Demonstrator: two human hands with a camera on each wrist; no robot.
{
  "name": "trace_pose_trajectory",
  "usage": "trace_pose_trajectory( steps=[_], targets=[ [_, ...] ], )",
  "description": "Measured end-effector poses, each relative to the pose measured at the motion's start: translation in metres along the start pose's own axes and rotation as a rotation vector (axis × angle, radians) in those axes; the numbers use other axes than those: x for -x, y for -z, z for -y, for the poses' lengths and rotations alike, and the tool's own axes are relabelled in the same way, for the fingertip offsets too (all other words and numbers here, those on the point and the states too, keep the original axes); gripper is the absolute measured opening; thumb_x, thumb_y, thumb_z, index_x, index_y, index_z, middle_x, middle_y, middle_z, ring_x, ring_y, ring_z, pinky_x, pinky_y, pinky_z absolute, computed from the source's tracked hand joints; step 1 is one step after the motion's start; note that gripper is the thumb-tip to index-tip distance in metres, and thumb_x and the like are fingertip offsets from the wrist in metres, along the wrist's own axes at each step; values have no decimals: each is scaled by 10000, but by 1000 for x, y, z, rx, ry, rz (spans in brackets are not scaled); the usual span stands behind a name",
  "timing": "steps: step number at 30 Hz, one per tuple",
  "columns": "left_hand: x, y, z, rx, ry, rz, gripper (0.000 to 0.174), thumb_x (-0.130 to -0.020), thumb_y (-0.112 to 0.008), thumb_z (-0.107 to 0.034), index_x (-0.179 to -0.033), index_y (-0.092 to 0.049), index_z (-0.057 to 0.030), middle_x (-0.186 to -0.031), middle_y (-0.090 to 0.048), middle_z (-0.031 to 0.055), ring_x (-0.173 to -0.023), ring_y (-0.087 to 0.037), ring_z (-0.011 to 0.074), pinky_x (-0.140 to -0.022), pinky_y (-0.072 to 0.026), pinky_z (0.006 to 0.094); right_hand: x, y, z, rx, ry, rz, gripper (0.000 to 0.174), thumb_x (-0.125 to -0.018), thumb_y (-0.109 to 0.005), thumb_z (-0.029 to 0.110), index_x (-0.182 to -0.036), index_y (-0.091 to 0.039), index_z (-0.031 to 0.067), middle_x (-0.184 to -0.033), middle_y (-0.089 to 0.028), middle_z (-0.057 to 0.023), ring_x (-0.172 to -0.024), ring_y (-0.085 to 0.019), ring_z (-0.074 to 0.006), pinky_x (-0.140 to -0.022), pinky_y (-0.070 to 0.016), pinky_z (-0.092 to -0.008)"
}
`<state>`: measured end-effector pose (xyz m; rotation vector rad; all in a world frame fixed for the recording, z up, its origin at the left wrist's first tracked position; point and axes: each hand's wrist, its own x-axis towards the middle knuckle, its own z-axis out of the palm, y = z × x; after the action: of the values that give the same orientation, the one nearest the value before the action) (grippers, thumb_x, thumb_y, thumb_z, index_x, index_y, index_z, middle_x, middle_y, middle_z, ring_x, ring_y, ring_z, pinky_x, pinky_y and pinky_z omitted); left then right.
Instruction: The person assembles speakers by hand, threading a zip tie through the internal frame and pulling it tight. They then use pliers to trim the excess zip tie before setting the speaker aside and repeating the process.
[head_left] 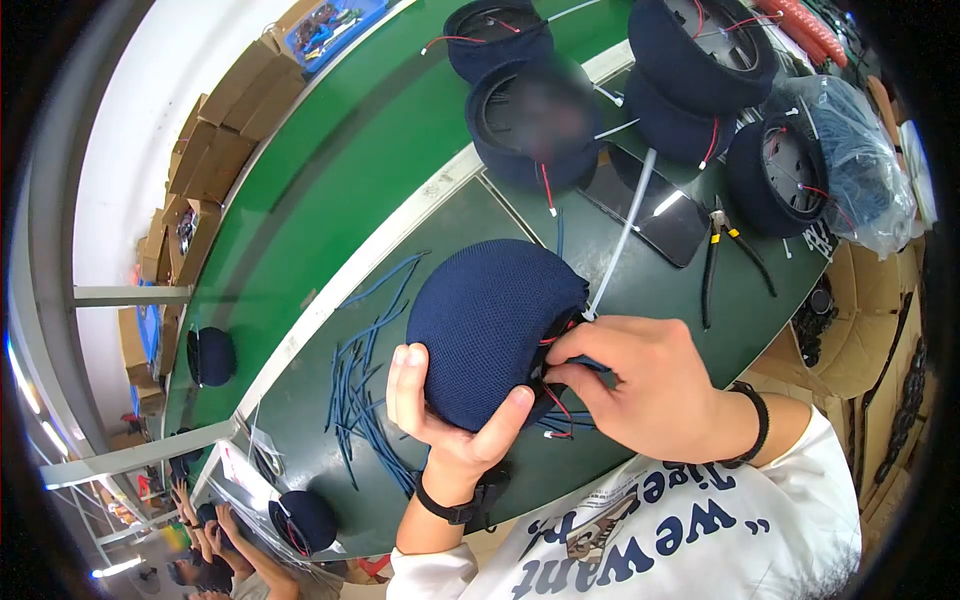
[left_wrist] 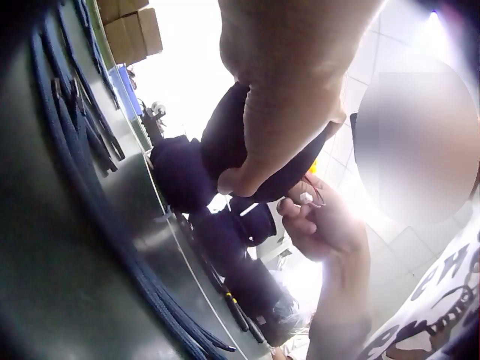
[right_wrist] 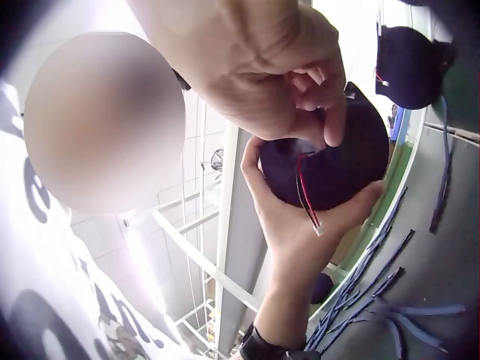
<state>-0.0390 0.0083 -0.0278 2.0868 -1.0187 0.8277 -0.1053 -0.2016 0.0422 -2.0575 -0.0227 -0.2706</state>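
My left hand [head_left: 455,432] holds a round, navy mesh-covered speaker shell [head_left: 485,325], thumb on the near side and fingers round its left. The shell is tilted, its open side turned to the right. At that opening my right hand [head_left: 650,390] pinches with thumb and forefinger; a bit of dark blue cord [head_left: 592,364] shows between them, its far end hidden. A thin red and black wire with a white plug [right_wrist: 319,229] hangs out of the opening. A long white cable tie [head_left: 628,225] sticks out from the shell's upper edge.
Loose navy cords [head_left: 355,400] lie left of the shell. Beyond it are a black phone [head_left: 650,205], yellow-and-black cutters [head_left: 717,235] and several more shells [head_left: 535,120]. A green belt [head_left: 330,190] runs along the far side. A clear plastic bag [head_left: 850,160] sits at the right.
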Motion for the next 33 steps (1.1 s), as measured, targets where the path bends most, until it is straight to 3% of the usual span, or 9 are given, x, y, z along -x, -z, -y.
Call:
trace_pose_trajectory(
  steps=[3, 5, 9, 10, 16, 25, 27, 30, 33],
  targets=[
    [-13, 6, -5, -42, -10, 73, 766, -707, -962, -247, -1358, -574, -362, -1547, -346, 288, -1393, -434, 501, -1124, -445, 586, 4, -11, 0, 45, -25, -30, 141, -908, -726, 44, -1041, -689, 75, -803, -698, -132, -718, -704, -368, -670, -582, -436],
    [-26, 5, -8, -68, 60, 110, 993, -567, -1054, -197, -1368, -478, -314, -1578, -300, 293, -1385, -479, 516, -1090, -498, 577, 3, -11, 2, 76, 32, -63, 176, -890, -732, 53, -1059, -698, 88, -935, -710, -126, -788, -707, -348, -677, -588, -431],
    [-40, 10, -4, 31, 184, 81, 1051, -562, -1047, -365, -1417, -449, -238, -1559, -357, 318, -1425, -410, 529, -1152, -389, 624, -10, 7, 19, 283, 225, -58, 260, -827, -757, 86, -1082, -703, 94, -1259, -650, -117, -981, -678, -327, -693, -600, -424],
    [-41, 12, -3, 13, 173, 72, 1057, -555, -1050, -353, -1418, -450, -246, -1563, -349, 312, -1429, -407, 528, -1149, -396, 626, -10, 7, 14, 317, 262, -12, 279, -771, -782, 123, -1036, -701, 88, -1407, -557, -107, -1150, -598, -339, -800, -579, -438],
    [-39, 24, -10, -28, 124, 41, 1034, -539, -1055, -220, -1394, -481, -315, -1573, -284, 272, -1447, -389, 531, -1155, -422, 652, -10, 0, 18, 412, 364, 10, 253, -734, -786, 125, -972, -711, 82, -1434, -537, -113, -1303, -497, -356, -1040, -419, -500],
    [-46, 30, -1, 23, 161, 63, 1065, -559, -1038, -288, -1443, -448, -207, -1555, -355, 301, -1418, -440, 513, -1167, -404, 597, -15, 10, 24, 192, 314, 56, 307, -806, -730, 50, -1111, -699, 70, -1381, -526, -158, -1268, -504, -374, -1053, -394, -529],
    [-47, 34, 23, 244, 370, 63, 1220, -548, -1043, -346, -1535, -371, -94, -1547, -437, 250, -1420, -497, 419, -1184, -410, 565, -43, 38, 34, 144, 398, -181, 325, -813, -697, 26, -1136, -681, 53, -1300, -571, -168, -1109, -599, -355, -981, -484, -458],
    [-56, 32, 71, 1187, 773, -51, 1136, -702, -950, -467, -1578, -367, -40, -1519, -531, 205, -1330, -619, 373, -1073, -556, 491, -137, 74, 26, 278, 358, -375, 312, -859, -712, 167, -1127, -677, 11, -1125, -670, -194, -1082, -655, -381, -1004, -517, -437],
    [-54, 43, 101, 1563, 1089, -129, 973, -847, -742, -673, -1594, -391, -158, -1566, -503, 166, -1386, -561, 411, -1022, -546, 651, -257, 95, -46, 717, 12, -221, 462, -843, -779, 300, -1208, -704, 27, -1208, -678, -252, -1169, -654, -433, -1028, -532, -479]
  ],
)
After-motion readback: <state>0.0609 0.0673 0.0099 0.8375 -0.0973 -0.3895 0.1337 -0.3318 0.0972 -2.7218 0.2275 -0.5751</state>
